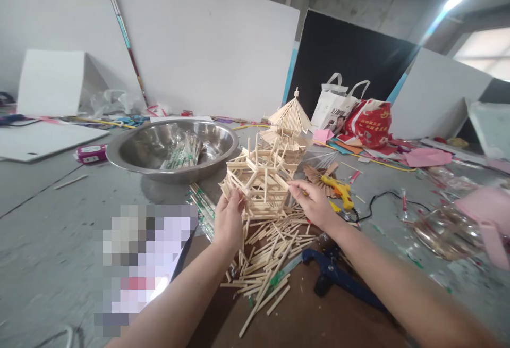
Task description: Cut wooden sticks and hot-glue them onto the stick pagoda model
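A small tower model of wooden sticks (258,180) stands on the grey table, over a heap of loose sticks (271,255). My left hand (228,221) grips the model's left side, fingers curled round its lower frame. My right hand (313,202) pinches its right edge with closed fingertips. Behind it stands a finished stick pagoda (290,125) with a pointed roof.
A steel basin (139,151) holding wrapped chopsticks sits at the back left. A yellow glue gun (338,188) lies right of my right hand, its black cord trailing right. Blue-handled cutters (338,276) lie near my right forearm. Bags, pink paper and white boards crowd the back and right.
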A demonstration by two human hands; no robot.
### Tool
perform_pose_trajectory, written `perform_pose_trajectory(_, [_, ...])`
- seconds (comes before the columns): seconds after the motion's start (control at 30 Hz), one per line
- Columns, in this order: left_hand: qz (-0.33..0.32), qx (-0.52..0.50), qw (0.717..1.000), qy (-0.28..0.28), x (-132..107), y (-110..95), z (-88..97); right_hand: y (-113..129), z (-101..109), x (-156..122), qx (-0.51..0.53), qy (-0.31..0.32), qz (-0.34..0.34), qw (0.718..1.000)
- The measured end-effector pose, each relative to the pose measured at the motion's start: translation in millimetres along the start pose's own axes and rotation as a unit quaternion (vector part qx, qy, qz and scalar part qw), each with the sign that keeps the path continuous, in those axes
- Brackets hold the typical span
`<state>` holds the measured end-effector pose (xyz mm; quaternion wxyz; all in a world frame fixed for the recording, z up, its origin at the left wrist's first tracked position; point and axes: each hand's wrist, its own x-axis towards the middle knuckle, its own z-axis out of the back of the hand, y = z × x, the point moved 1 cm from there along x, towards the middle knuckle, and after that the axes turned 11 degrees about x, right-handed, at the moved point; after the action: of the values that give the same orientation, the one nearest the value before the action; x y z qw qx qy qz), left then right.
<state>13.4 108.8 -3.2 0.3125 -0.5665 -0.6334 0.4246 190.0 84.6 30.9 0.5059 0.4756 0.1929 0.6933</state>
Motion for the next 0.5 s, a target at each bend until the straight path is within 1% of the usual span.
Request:
perform_pose_trajectory(0.13, [0.009, -0.006, 1.0, -0.01, 12, -8, 4.1, 3, -6, 0, -0.024, 0.029, 0.019, 0.999])
perform_pose_trajectory(0.3, [0.002, -0.001, 0.999, -0.038, 18, -13, 7.5, 11, -12, -1, -0.062, 0.038, 0.063, 0.995])
perform_pose_trajectory(0.43, [-0.019, 0.047, 0.994, -0.098, 15, -12, 8.9, 14, -13, -2, -0.071, 0.044, 0.071, 0.994])
perform_pose_trajectory(0.5, [-0.056, 0.09, 0.986, -0.126, 14, -11, 10.5, 14, -10, -2, -0.071, 0.046, 0.063, 0.994])
